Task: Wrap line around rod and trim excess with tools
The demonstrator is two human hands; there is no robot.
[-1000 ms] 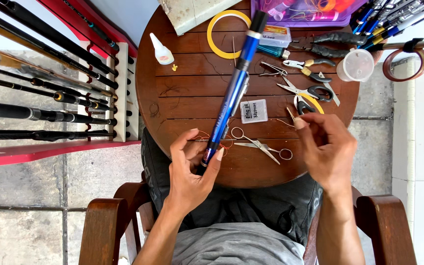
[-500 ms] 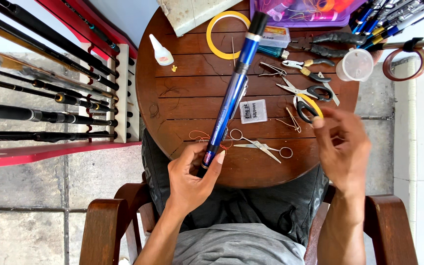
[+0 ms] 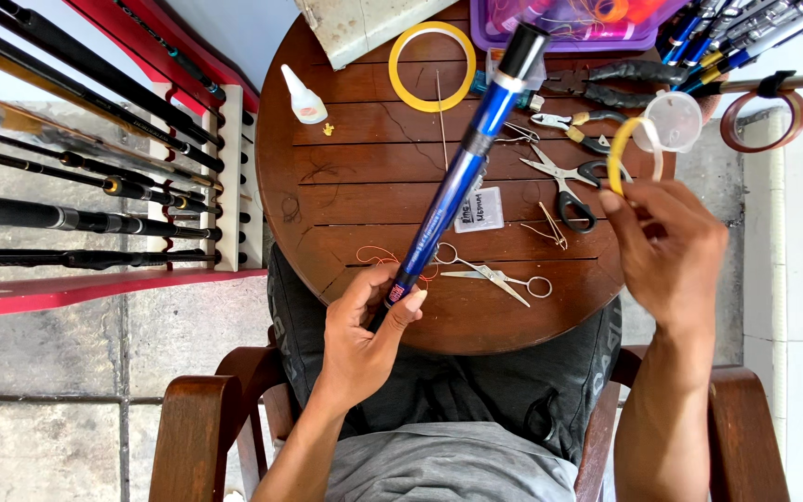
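Observation:
I sit in a wooden armchair at a round wooden table [image 3: 346, 195]. My left hand [image 3: 362, 333] grips the lower end of a blue rod section [image 3: 462, 172], which slants up over the table to a black and white tip. My right hand [image 3: 666, 251] is raised over the table's right side and pinches a yellow tape ring [image 3: 619, 153] on edge between thumb and fingers. Small silver scissors [image 3: 494, 275] lie just right of the rod's lower end, with a thin orange thread [image 3: 378, 256] next to them.
A larger yellow tape ring [image 3: 435, 65], a glue bottle [image 3: 306, 96], black-handled scissors [image 3: 564, 186], pliers [image 3: 569, 123], a small card [image 3: 479, 209] and a clear cup [image 3: 676, 119] are on the table. A purple tray [image 3: 564, 39] sits at the back. A rack of rods [image 3: 95, 177] stands left.
My right hand moved from beside the left hand out to the right and picked the yellow tape ring up off the table. The left hand kept hold of the rod.

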